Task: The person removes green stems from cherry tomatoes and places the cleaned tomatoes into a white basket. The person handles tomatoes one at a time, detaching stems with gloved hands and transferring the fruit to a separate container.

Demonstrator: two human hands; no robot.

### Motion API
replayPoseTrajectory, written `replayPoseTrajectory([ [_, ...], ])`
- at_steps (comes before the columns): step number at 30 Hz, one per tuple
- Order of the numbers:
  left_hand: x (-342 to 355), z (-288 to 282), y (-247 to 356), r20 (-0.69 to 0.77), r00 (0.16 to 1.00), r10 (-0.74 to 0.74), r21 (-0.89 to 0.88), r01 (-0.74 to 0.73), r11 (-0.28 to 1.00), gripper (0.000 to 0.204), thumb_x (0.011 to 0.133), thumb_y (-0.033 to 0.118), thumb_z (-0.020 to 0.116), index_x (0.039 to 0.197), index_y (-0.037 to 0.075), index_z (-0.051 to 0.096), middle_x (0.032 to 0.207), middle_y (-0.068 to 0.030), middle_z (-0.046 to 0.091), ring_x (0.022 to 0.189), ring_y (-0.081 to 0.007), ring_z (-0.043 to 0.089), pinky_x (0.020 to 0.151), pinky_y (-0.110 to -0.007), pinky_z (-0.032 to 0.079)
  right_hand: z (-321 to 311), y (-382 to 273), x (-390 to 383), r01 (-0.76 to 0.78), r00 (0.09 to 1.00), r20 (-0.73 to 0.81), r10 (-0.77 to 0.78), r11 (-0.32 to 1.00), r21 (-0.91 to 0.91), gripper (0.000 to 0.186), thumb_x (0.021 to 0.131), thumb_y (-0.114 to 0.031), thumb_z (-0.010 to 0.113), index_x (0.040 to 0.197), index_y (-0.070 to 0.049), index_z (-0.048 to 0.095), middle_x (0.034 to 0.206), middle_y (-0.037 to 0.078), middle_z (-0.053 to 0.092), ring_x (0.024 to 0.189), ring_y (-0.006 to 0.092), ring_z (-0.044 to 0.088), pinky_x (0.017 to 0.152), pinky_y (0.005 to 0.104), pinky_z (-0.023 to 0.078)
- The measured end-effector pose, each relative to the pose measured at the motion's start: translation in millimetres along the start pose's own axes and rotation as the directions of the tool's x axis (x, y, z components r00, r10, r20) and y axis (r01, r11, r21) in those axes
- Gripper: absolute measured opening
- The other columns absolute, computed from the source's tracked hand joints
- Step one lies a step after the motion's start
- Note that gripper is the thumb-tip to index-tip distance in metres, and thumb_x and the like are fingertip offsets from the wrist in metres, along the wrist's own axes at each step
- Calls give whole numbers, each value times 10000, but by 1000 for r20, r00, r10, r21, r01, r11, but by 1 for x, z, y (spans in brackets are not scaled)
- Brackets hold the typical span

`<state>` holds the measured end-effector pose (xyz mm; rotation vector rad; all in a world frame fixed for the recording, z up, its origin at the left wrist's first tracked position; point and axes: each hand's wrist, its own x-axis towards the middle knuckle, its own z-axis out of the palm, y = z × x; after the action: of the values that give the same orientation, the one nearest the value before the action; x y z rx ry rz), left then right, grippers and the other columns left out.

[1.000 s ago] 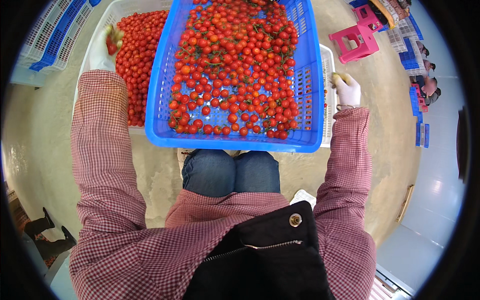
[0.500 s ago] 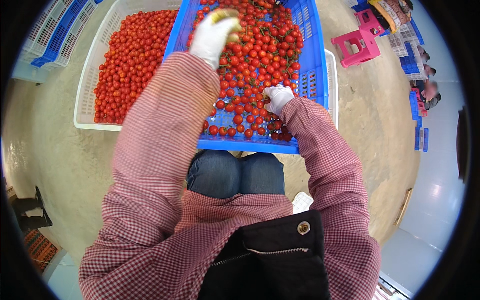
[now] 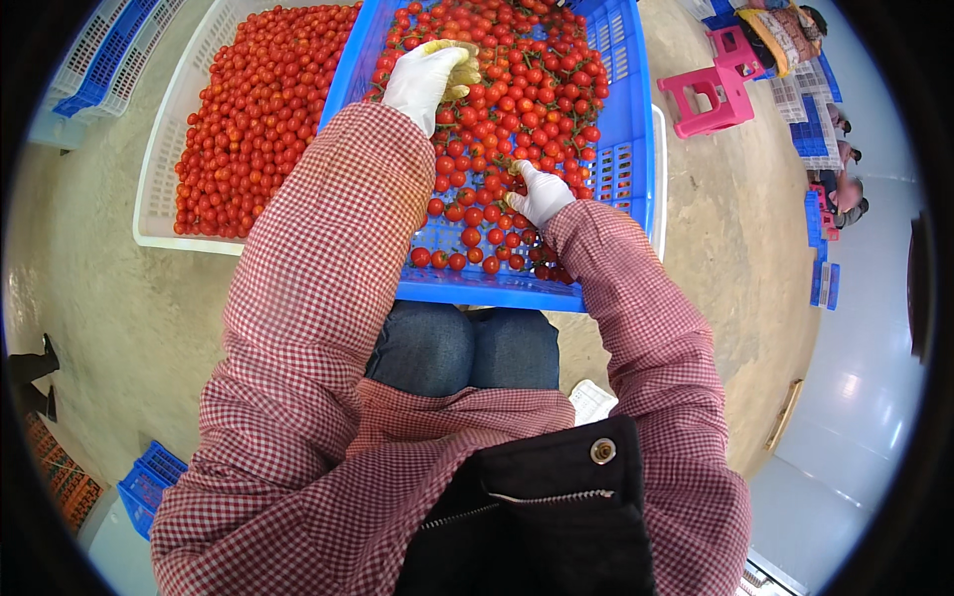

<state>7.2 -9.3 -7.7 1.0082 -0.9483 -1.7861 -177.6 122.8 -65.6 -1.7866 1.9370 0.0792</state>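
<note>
My left hand [image 3: 427,79], in a white glove with yellowed fingertips, hangs over tomatoes on the vine [image 3: 527,99] in the blue crate [image 3: 621,129], its fingers curved and apart; I see nothing held. My right hand [image 3: 538,194], also gloved, is lower in that crate, thumb and forefinger spread among the tomatoes, with the other fingertips hidden. Loose cherry tomatoes [image 3: 248,119] heap in a white crate [image 3: 159,199] to the left. Another white crate [image 3: 657,228] shows beneath the blue one’s right side.
Stacked crates [image 3: 94,55] stand at upper left, pink stools [image 3: 711,109] at upper right. Co-workers [image 3: 848,194] sit by crates along the far right. Another person’s leg [image 3: 30,368] and a blue crate [image 3: 149,482] are at lower left. My jeans-clad knees are under the crate.
From the outer sides a second ago, both my hands came inward over the blue crate’s tomatoes. Since half a second ago they have shifted only slightly. A blue crate has appeared at lower left.
</note>
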Motion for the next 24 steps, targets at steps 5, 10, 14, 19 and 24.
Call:
replayPoseTrajectory([
  [5, 0, 3, -1, 19, 999, -49, 0, 49, 999, 172, 837, 144, 531, 954, 50, 617, 823, -42, 645, 714, -113, 612, 593, -224, 467, 16, 8, 14, -155, 988, 19, 155, 961, 229, 455, 728, -220, 688, 1129, -71, 532, 892, 145, 638, 839, 244, 624, 728, 324, 485],
  [10, 1, 5, -2, 37, 998, -57, 16, 57, 998, 163, 841, 150, 531, 938, 58, 625, 823, -42, 647, 704, -112, 615, 588, -218, 466, 23, 15, 15, -48, 998, 58, 39, 988, 148, 421, 736, -256, 666, 1118, -109, 566, 921, 150, 635, 858, 257, 618, 749, 339, 481],
  [14, 4, 3, -3, 48, 997, -65, 36, 63, 997, 170, 842, 151, 528, 945, 54, 624, 826, -43, 649, 711, -114, 617, 590, -219, 468, 19, 9, 16, -16, 998, 55, 6, 983, 180, 382, 734, -270, 675, 1070, -104, 602, 911, 159, 635, 844, 264, 624, 743, 338, 487],
  [19, 7, -3, 1, 5, 999, -39, 41, 39, 998, 183, 838, 161, 520, 946, 53, 620, 827, -47, 647, 722, -119, 617, 595, -219, 474, -31, 18, 0, -109, 994, 96, 58, 721, 684, 199, 749, -113, 625, 939, -70, 660, 771, 66, 644, 646, 98, 598, 614, 260, 492],
  [24, 10, -8, 0, -1, 1000, -10, 27, 10, 1000, 207, 871, 180, 479, 982, 69, 614, 886, -20, 644, 776, -105, 611, 670, -232, 467, -141, 55, -58, 38, 884, -433, 178, 894, 446, 263, 748, -119, 617, 1009, -94, 634, 832, 65, 643, 774, 104, 597, 680, 241, 482],
])
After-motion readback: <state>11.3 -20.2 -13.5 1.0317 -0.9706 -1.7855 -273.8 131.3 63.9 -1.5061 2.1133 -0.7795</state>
